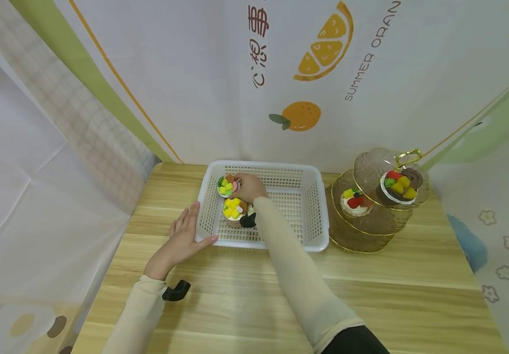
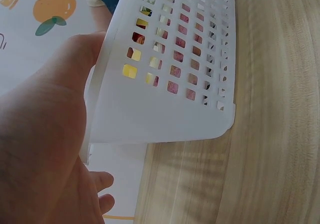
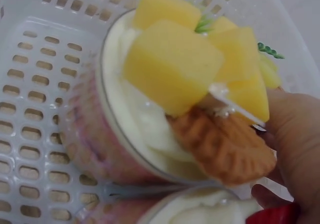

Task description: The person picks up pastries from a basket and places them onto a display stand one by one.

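A white plastic basket (image 1: pixel 245 243) with pierced walls stands on the wooden table. Inside its left half are several toy dessert cups. My right hand (image 1: pixel 251 188) reaches in and grips a dessert cup (image 1: pixel 225 189) with yellow and green toppings at the back left. In front of it sits a cup (image 1: pixel 232 210) topped with yellow cubes and a brown biscuit (image 3: pixel 222 144). Another cup, partly hidden by my right arm, shows white cream (image 3: pixel 200 211) and a red piece. My left hand (image 1: pixel 183 238) rests with extended fingers at the basket's front left corner, thumb along the front rim.
To the basket's right stands a tiered tray (image 1: pixel 360 241) with gold rims and a gold handle (image 1: pixel 409 157). It carries a cream cup (image 1: pixel 355 202) and a dark fruit cup (image 1: pixel 398 188). Printed cloth (image 1: pixel 219 98) hangs behind the table.
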`<state>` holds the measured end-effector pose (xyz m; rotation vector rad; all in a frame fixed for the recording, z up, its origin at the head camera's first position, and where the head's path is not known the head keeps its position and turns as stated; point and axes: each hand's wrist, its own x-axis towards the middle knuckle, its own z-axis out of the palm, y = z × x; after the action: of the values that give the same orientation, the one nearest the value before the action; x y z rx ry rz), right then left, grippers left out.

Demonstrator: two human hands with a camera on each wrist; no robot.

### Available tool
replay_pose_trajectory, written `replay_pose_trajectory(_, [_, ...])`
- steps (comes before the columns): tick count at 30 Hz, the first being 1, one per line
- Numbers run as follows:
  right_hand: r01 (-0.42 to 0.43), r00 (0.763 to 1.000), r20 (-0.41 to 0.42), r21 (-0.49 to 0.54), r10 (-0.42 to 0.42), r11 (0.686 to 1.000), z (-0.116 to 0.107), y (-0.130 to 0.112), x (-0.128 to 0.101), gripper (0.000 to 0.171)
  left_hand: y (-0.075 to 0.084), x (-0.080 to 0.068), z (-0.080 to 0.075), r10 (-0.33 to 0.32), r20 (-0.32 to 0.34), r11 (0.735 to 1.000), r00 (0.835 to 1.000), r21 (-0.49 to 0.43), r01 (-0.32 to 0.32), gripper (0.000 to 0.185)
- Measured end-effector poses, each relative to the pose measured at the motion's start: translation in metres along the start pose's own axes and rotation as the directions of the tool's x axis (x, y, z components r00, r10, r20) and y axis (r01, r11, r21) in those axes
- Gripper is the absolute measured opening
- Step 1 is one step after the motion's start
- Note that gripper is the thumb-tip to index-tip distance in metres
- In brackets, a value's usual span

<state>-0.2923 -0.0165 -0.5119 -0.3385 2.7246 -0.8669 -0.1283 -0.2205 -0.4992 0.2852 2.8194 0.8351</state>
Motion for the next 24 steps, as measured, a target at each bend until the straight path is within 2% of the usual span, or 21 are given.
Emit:
replay_pose_trajectory(8, [-0.041,0.999,0.035,0.149,0.037,0.988,-0.001,0.002,0.001,0.069,0.002,0.000,0.000,-0.007,-0.002,1.000,1.000,0.003,0.007,0.108])
replay_pose_trajectory(16, [-0.045,0.999,0.015,0.261,0.042,0.964,-0.001,0.007,0.006,0.070,0.004,-0.001,-0.001,-0.008,-0.003,1.000,1.000,0.000,0.008,0.108])
replay_pose_trajectory(19, [-0.027,1.000,0.004,0.283,0.027,0.959,-0.005,0.007,0.004,0.069,0.004,-0.001,-0.001,-0.012,-0.007,1.000,1.000,-0.001,0.012,0.108])
replay_pose_trajectory(24, [0.053,0.999,-0.023,0.305,-0.049,0.951,-0.018,0.002,-0.001,0.066,0.003,-0.002,-0.002,-0.015,-0.009,1.000,1.000,0.004,0.015,0.108])
